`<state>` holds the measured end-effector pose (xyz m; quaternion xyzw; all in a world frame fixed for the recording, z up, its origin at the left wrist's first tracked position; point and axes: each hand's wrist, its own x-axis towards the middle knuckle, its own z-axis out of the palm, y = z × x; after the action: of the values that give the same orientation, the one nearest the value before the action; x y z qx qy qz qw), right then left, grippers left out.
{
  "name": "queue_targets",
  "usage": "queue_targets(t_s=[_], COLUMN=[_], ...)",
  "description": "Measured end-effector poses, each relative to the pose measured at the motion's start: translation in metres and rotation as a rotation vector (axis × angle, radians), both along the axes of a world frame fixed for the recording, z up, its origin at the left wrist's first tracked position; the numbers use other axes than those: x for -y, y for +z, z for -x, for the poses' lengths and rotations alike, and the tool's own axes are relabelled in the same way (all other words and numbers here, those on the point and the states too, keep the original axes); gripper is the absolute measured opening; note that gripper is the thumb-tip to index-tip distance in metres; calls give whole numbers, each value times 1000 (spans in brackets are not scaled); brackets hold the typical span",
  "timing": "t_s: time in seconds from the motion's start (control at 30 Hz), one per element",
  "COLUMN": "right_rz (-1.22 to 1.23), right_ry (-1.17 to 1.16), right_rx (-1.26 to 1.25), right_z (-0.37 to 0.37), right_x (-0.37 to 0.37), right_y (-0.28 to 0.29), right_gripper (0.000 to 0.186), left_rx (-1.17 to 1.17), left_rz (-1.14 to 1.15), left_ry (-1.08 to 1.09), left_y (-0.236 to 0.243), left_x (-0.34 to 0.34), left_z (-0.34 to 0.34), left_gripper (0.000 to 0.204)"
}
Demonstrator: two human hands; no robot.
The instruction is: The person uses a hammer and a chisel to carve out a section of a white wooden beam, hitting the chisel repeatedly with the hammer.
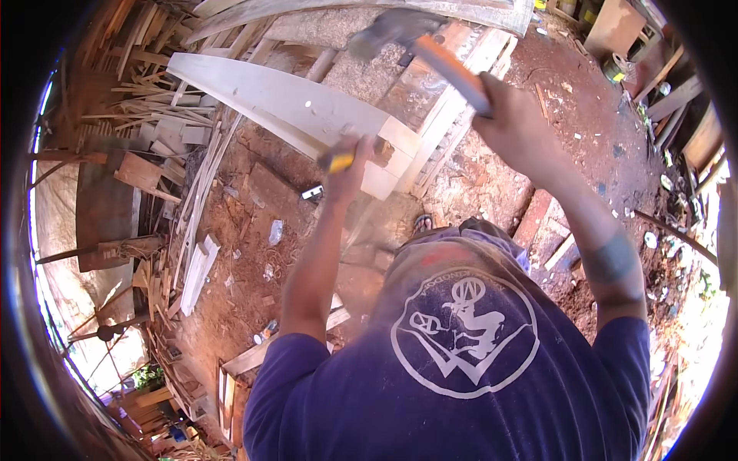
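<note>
Head camera: my right hand [516,129] grips a hammer [435,55] by its orange handle [455,74], its head blurred; my left hand [351,167] is closed around a yellow-and-dark tool [340,162] at the notched near end of a long pale timber [296,96] slanting away to my left.

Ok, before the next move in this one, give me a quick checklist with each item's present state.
1. Hammer firmly in the right hand: ok, the fingers wrap its orange handle.
2. Hammer clear of the left hand: ok, it is raised and well apart.
3. Yellow-and-dark tool in the left hand: ok, gripped near the end of the long pale workpiece.
4. Tool's tip seated on the wood: cannot tell, blurred and partly covered by the hand.
5. Hands gloved: not ok, both are bare.
6. Ground free of scraps: not ok, wood bits and litter lie about.
</note>
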<state>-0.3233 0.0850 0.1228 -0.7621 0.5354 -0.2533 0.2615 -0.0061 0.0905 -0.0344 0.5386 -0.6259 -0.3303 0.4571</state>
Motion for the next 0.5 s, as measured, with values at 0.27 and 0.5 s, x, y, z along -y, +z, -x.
queue_targets(t_s=[0.27, 0.5], right_rz=[-89, -104], right_ry=[-284, -115], right_rx=[164, 158], right_z=[18, 0], right_x=[-7, -15], right_y=[-1, -9], right_gripper=[28, 21], left_rx=[-63, -101], left_rz=[15, -11], left_ry=[30, -60], left_y=[10, 11], left_x=[-4, 37], left_z=[-5, 6], left_gripper=[28, 40])
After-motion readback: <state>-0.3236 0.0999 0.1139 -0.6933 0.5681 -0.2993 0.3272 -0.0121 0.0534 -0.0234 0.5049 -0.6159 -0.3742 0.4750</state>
